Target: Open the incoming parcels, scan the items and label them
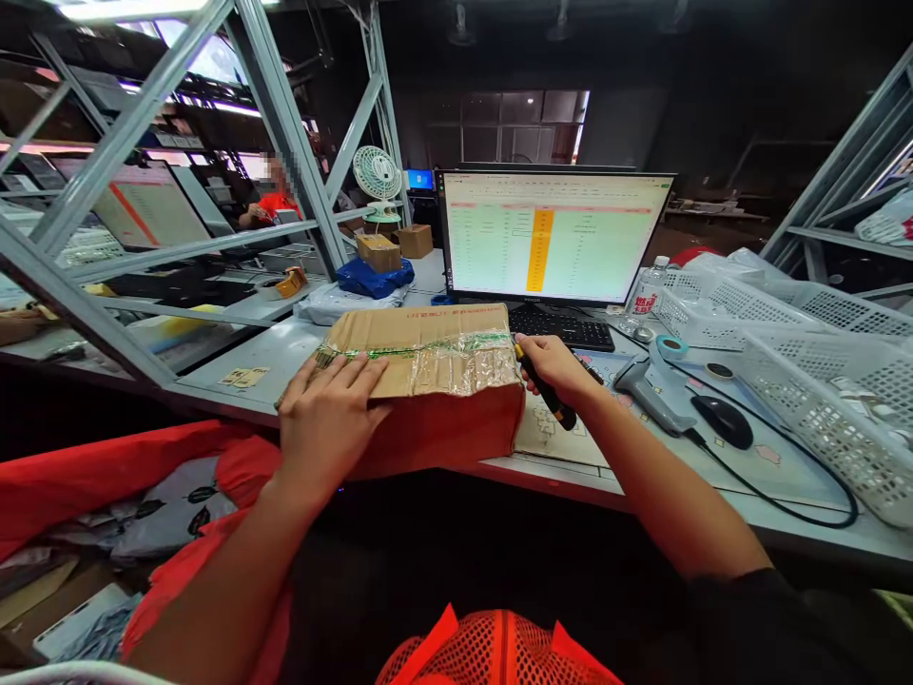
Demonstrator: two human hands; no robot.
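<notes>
A cardboard box (399, 381) with clear and green tape across its top sits at the table's front edge. My left hand (324, 409) lies on the left part of its top, fingers stretched out over the cardboard. In my right hand (553, 366) is a black and yellow utility knife (546, 385), gripped at the box's right end. The knife's front end is close to the taped edge; whether the blade touches the tape I cannot tell.
Behind the box stand a monitor (556, 238) and a keyboard (563, 328). To the right are a barcode scanner (652, 395), a mouse (722, 421) and white plastic baskets (820, 409). Metal shelf posts (278, 124) rise at left. A red-lined bin (143, 457) holds packages below.
</notes>
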